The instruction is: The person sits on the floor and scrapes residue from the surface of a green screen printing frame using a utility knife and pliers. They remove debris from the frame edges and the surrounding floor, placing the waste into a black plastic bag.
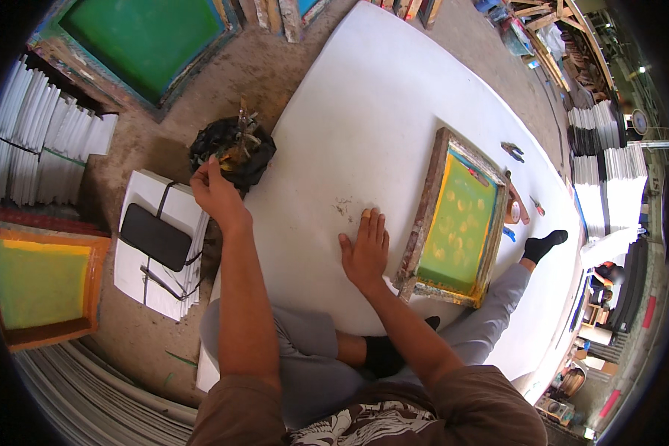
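My left hand (221, 197) is over the near edge of a black plastic bag (260, 160) filled with crumpled scraps. Its fingers are drawn together as in a pinch; whatever they may hold is too small to make out. My right hand (367, 249) lies palm down on a large white board (349, 111), fingers stretched out. Just beyond its fingertips, small dark crumbs (342, 206) are scattered on the board. To the right of that hand rests a wooden screen-printing frame (421, 215) with yellow-green mesh (457, 223) and pale blotches.
Pliers (512, 152), a tape roll (513, 212) and a red-handled tool (537, 207) lie beyond the frame. At left, a black phone (156, 236) sits on strapped white sheets (137, 286). More screen frames (44, 290) and a green one (141, 44) stand around the board.
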A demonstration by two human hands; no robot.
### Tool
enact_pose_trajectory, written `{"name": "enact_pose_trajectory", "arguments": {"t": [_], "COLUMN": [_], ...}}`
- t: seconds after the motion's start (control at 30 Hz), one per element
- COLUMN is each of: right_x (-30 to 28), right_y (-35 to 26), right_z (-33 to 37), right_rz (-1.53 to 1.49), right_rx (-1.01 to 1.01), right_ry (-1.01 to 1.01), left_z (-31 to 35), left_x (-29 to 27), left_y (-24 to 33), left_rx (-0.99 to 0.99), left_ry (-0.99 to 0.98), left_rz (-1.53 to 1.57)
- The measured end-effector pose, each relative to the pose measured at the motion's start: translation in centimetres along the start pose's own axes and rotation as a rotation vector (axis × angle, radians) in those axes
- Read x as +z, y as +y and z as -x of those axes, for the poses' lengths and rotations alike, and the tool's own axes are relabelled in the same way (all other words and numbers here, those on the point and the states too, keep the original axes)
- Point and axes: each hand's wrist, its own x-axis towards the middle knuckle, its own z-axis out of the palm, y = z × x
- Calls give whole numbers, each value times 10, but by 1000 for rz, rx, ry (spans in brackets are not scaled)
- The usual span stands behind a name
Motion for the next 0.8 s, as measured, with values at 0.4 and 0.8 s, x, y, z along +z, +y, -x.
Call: {"name": "enact_pose_trajectory", "arguments": {"t": [0.4, 0.8], "right_x": [18, 14], "right_y": [-20, -12], "right_z": [24, -21], "right_rz": [-1, -74], "right_rx": [21, -74], "right_ry": [-34, 245], "left_z": [3, 0], "left_x": [1, 2], "left_y": [4, 0], "left_rx": [0, 33], "left_ry": [31, 26], "left_rz": [-10, 3]}}
